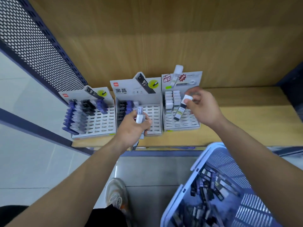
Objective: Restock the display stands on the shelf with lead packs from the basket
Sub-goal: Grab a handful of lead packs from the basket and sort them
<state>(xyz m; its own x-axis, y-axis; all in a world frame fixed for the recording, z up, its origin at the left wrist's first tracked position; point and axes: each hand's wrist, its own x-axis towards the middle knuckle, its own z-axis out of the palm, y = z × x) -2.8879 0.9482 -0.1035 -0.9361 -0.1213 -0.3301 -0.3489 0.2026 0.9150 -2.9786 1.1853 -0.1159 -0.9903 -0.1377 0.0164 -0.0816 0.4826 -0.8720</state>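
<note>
A white-capped lead pack (180, 108) hangs tilted from the right hand (203, 108), pinched at its cap between thumb and fingertips, with its dark lower end just above the slots of the right display stand (188, 122). Just beyond that hand and to its left, stocked white packs (172, 99) fill the stand's back-left rows, and empty slots show beneath the hand. The left hand (131, 130) is curled round a small bundle of packs (140, 116), whose ends stick out above and below the fist. It hovers over the front of the middle display stand (155, 110). Past its knuckles, dark and purple packs stand in that stand's left columns. Further to the left of this hand sits the left display stand (105, 122), its left half lined with purple, grey and black packs. All three stands rest side by side on the wooden shelf (246, 125). Below the right forearm, the pale blue basket (199, 161) holds a heap of loose lead packs (208, 185). Beneath the left forearm a light shoe (115, 194) stands on the tiled floor. Far to the left of the left hand rises a dark perforated panel (32, 43)
</note>
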